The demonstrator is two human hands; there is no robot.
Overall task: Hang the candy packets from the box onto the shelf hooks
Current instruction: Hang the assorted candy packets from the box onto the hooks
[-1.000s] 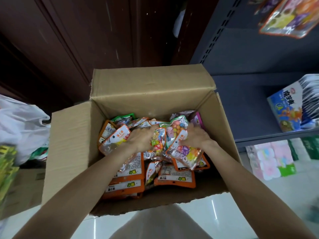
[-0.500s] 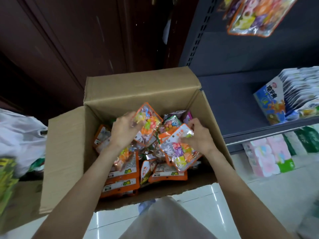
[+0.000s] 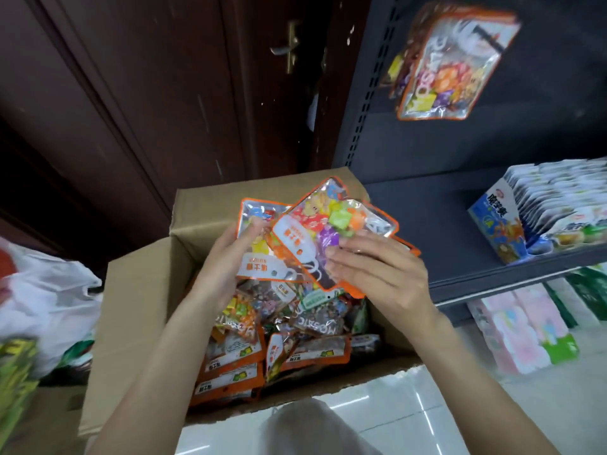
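White plastic bag (image 3: 49, 300) far left, beside open cardboard box (image 3: 138, 310) of candy packets (image 3: 236, 366). Above box: left hand (image 3: 226, 267) grips one packet (image 3: 259, 254); right hand (image 3: 374, 274) pinches overlapping second packet (image 3: 331, 231), fingers curled. Right: grey shelf (image 3: 443, 224), packets hanging on hook (image 3: 446, 64), blue display carton (image 3: 502, 224).

Box ahead of me, shelf to its right.
My left hand (image 3: 226, 261) and right hand (image 3: 377, 274) hold candy packets (image 3: 315, 234) above the box (image 3: 138, 310); hung packets (image 3: 450, 64) up right.
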